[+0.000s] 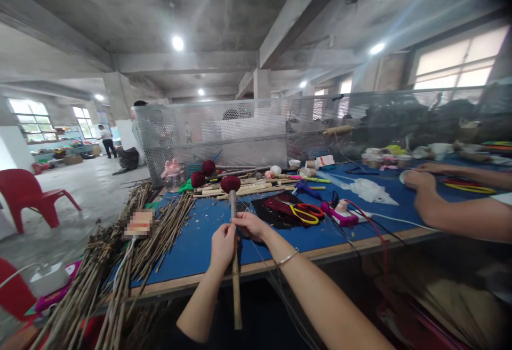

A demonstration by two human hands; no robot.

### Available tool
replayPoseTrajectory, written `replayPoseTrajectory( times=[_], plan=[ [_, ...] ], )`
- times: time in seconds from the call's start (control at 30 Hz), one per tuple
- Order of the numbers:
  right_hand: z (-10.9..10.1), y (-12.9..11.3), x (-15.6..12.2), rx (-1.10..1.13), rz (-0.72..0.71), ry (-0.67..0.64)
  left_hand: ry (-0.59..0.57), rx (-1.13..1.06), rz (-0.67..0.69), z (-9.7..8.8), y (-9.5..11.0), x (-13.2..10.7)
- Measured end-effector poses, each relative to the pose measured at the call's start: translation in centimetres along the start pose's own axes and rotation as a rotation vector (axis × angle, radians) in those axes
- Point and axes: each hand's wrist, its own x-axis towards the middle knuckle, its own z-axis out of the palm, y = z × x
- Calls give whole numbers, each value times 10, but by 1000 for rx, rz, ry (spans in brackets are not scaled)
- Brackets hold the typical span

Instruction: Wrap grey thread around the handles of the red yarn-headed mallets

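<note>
The head view has two forearms slanting up from the bottom of the frame, one bracelet (288, 257) on the right wrist. Just below centre, one stick (237, 302) stands nearly upright between them: the left hand (224, 243) curls its fingers on it, and the right hand (251, 225) pinches it from the side, the two nearly touching. One dark red ball (231, 183) sits at its upper end. Right of centre, two scissor handles, one yellow (301, 214) and one red, lie on dark cloth (264, 210). Farther back, left of centre, are two more dark red balls (208, 167). At the right edge, a co-worker's hand (421, 181) holds one white cup (404, 177). One person (106, 141) stands at far left.
</note>
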Motion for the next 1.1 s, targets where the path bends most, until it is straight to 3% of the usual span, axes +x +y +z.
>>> replayPoseTrajectory(
  times=[0.1,0.17,0.33,0.43,0.57,0.67,0.8,1.0,1.1],
  plan=[
    [0,1,1,-8,-4,46,123,65,61,2,-2,2],
    [-1,1,1,-4,-5,60,137,54,42,2,-3,2],
    [-3,2,2,49,11,25,-36,-37,-49,0,2,0],
    [-3,2,2,54,22,13,-97,-6,-30,-1,4,0],
    [-3,4,3,33,10,41,43,75,62,0,0,2],
    [-3,5,5,20,13,43,115,70,33,1,-3,5],
    [-3,5,4,11,7,26,72,29,2,-2,-1,4],
    [-3,3,2,32,5,0,-120,-76,-25,-6,0,4],
    [-4,4,3,34,0,9,-103,-110,-28,-3,-3,4]
  ],
)
